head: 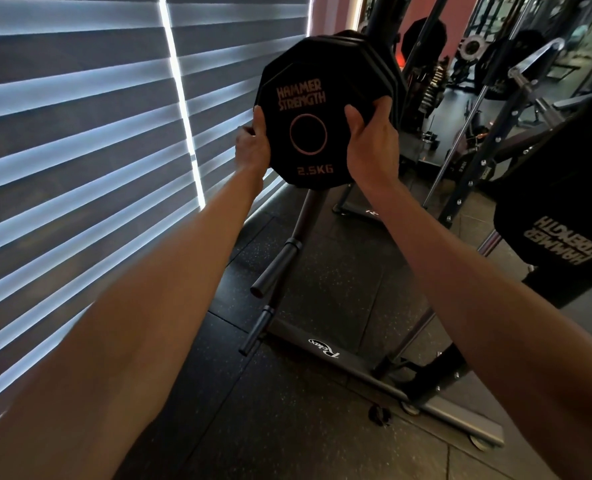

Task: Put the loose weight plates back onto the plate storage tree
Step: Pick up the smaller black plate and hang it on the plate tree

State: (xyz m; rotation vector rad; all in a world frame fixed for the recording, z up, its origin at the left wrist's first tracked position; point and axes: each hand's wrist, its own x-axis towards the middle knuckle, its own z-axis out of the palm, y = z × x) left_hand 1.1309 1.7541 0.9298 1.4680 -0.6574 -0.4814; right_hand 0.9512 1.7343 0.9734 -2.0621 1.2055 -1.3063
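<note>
Both bare forearms reach forward and up, nearly straight, and meet on a black twelve-sided 2.5 kg weight plate [301, 95] held upright at about head height, its face marked "HAMMER STRENGTH" and "2.5KG" turned toward the camera. The left hand [253, 143] takes the plate's left edge, thumb laid on the front face and fingers wrapped behind, so its grip is clamped on the rim. The right hand [370, 140] does the same on the right edge, thumb pointing up across the face, fingers curled round the back, grip likewise clamped on the plate. The plate sits just in front of other stacked plates [374, 64] on the upper part of the plate storage tree [308, 216]; whether a peg already passes through its centre hole cannot be told. Lower on the tree, two bare pegs [273, 268] jut toward the left, above its base bar [322, 351] on the dark rubber floor [339, 278]. Striped window blinds [79, 133] fill the left side, and a large black plate [564, 216] hangs at right.
</note>
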